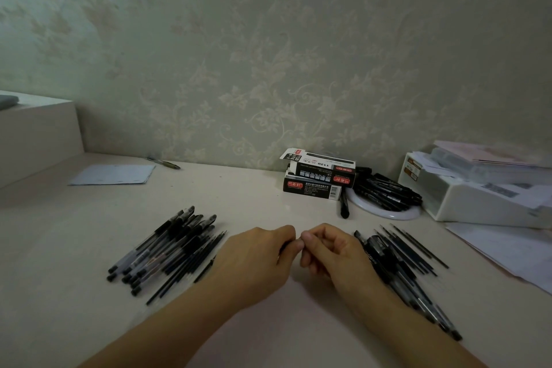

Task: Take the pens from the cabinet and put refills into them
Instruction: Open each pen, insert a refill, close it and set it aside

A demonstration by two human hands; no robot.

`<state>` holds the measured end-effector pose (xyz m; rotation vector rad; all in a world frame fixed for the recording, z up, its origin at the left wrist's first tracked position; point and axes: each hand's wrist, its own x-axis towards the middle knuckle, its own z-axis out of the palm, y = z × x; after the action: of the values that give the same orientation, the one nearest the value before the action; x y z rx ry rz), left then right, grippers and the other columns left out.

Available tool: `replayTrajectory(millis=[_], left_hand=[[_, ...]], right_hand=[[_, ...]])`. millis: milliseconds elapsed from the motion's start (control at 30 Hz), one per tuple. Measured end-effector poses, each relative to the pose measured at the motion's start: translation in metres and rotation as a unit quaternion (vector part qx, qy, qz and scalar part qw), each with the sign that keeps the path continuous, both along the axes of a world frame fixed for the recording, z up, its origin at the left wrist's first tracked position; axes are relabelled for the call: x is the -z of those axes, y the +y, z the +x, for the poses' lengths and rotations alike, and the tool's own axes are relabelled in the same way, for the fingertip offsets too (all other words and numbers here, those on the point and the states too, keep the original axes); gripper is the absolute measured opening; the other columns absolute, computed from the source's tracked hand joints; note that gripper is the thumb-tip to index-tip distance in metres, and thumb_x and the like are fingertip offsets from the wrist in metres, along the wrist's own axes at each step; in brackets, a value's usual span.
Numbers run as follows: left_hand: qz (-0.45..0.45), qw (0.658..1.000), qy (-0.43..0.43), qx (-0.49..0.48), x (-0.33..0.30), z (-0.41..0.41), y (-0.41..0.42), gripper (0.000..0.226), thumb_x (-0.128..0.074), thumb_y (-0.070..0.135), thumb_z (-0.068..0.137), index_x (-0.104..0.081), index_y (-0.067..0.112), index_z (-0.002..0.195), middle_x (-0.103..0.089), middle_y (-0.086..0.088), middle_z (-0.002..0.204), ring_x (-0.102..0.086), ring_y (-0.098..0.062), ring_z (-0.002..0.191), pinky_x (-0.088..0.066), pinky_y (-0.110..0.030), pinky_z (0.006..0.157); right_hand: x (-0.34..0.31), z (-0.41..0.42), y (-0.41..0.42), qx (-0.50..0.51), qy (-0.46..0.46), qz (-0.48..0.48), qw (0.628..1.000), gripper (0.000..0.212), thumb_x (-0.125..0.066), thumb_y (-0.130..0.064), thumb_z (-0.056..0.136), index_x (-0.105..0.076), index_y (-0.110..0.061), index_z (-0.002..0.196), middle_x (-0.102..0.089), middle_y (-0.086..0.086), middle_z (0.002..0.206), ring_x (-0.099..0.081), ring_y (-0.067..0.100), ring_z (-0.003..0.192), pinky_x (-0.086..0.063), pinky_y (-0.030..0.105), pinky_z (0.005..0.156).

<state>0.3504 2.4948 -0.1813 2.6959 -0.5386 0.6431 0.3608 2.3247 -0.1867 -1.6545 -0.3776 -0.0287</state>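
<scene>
My left hand (257, 260) and my right hand (328, 248) meet fingertip to fingertip over the middle of the pale table (239, 194). Both have curled fingers around a dark pen (285, 246), of which only a short piece shows under the left fingers. To the left lies a heap of capped black pens and thin refills (167, 251). On the right lies a second heap of pens and refills (400, 260), partly under my right wrist.
Two stacked black pen boxes (319, 176) stand by the wall. A white round plate (385, 206) holds more black pens, with one loose pen (344, 206) beside it. A white organiser with papers (478, 188) is at far right, a paper sheet (113, 174) at back left.
</scene>
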Motion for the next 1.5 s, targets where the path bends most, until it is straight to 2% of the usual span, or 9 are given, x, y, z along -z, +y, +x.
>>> replayTrajectory(millis=[167,367,500,633,833,967,1067,1267,1500], left_hand=[[0.014,1.0,-0.011,-0.004,0.0,0.001,-0.003,0.034,-0.023,0.057,0.096,-0.034,0.029,0.08,-0.043,0.005,0.055,-0.044,-0.013,0.053,-0.019,-0.025,0.043],[-0.002,0.996,-0.003,-0.085,-0.005,0.01,0.012,0.061,-0.018,0.077,0.082,-0.035,0.021,0.065,-0.043,0.002,0.052,-0.048,-0.014,0.053,-0.025,-0.027,0.044],[-0.024,0.996,-0.01,-0.081,-0.007,0.004,0.005,0.055,-0.008,0.075,0.082,-0.033,0.026,0.072,-0.042,0.005,0.051,-0.043,-0.011,0.049,-0.022,-0.025,0.043],[-0.064,0.997,0.02,-0.028,-0.001,0.0,-0.002,0.022,-0.029,0.047,0.098,-0.027,0.028,0.086,-0.044,0.007,0.06,-0.041,-0.009,0.049,-0.021,-0.025,0.043],[-0.029,0.998,0.053,0.003,-0.001,0.001,0.003,0.013,-0.035,0.032,0.101,-0.038,0.022,0.094,-0.05,0.008,0.085,-0.051,-0.017,0.073,-0.033,-0.029,0.059],[-0.028,0.998,0.06,0.023,0.001,0.001,0.001,0.013,-0.04,0.031,0.1,-0.046,0.019,0.099,-0.055,0.005,0.096,-0.054,-0.018,0.082,-0.046,-0.037,0.071],[-0.053,0.995,0.064,0.057,0.003,0.003,0.0,0.013,-0.046,0.03,0.099,-0.051,0.019,0.101,-0.056,0.004,0.097,-0.054,-0.017,0.083,-0.047,-0.038,0.074],[-0.127,0.986,0.042,0.097,0.006,0.008,0.001,0.014,-0.059,0.027,0.093,-0.047,0.02,0.089,-0.05,0.015,0.079,-0.047,-0.004,0.068,-0.035,-0.019,0.06],[-0.111,0.988,0.067,0.088,0.005,0.012,-0.002,0.015,-0.047,0.031,0.098,-0.056,0.021,0.091,-0.056,0.009,0.074,-0.051,-0.01,0.07,-0.045,-0.035,0.067]], right_hand=[[0.002,-0.001,0.001,0.01,-0.007,0.012,1.0,0.018,-0.059,-0.019,0.096,-0.067,-0.007,0.084,-0.066,0.002,0.062,-0.054,0.008,0.052,-0.043,0.016,0.051],[0.001,0.006,-0.009,0.1,-0.054,0.025,0.993,0.015,-0.062,-0.021,0.094,-0.064,-0.009,0.086,-0.07,0.005,0.069,-0.059,0.008,0.057,-0.047,0.014,0.055],[0.008,0.008,-0.01,0.139,-0.144,-0.149,0.968,0.006,-0.064,-0.023,0.093,-0.061,-0.026,0.09,-0.07,-0.006,0.078,-0.066,0.003,0.074,-0.052,0.015,0.069],[0.015,0.01,-0.006,0.124,-0.201,-0.307,0.922,0.012,-0.059,-0.011,0.094,-0.056,-0.022,0.092,-0.062,-0.012,0.087,-0.058,0.004,0.084,-0.051,0.023,0.075],[0.019,0.013,-0.005,0.124,-0.219,-0.376,0.892,0.017,-0.054,-0.005,0.09,-0.055,-0.022,0.092,-0.057,-0.011,0.093,-0.052,0.008,0.089,-0.049,0.032,0.079],[0.015,0.01,-0.003,0.134,-0.247,-0.323,0.903,0.015,-0.047,-0.02,0.1,-0.059,-0.024,0.108,-0.056,-0.015,0.105,-0.05,0.004,0.098,-0.043,0.019,0.083],[0.011,0.008,-0.002,0.104,-0.245,-0.328,0.907,0.022,-0.044,-0.037,0.101,-0.063,-0.026,0.099,-0.061,-0.016,0.093,-0.05,0.003,0.089,-0.042,0.02,0.075],[0.006,0.01,-0.007,0.047,-0.122,-0.21,0.969,0.019,-0.058,-0.034,0.096,-0.068,-0.027,0.082,-0.069,-0.008,0.077,-0.062,0.007,0.073,-0.048,0.018,0.067],[0.009,0.013,-0.014,0.029,-0.097,-0.119,0.988,0.011,-0.068,-0.024,0.091,-0.076,-0.022,0.083,-0.073,0.0,0.075,-0.069,0.016,0.074,-0.056,0.026,0.075]])
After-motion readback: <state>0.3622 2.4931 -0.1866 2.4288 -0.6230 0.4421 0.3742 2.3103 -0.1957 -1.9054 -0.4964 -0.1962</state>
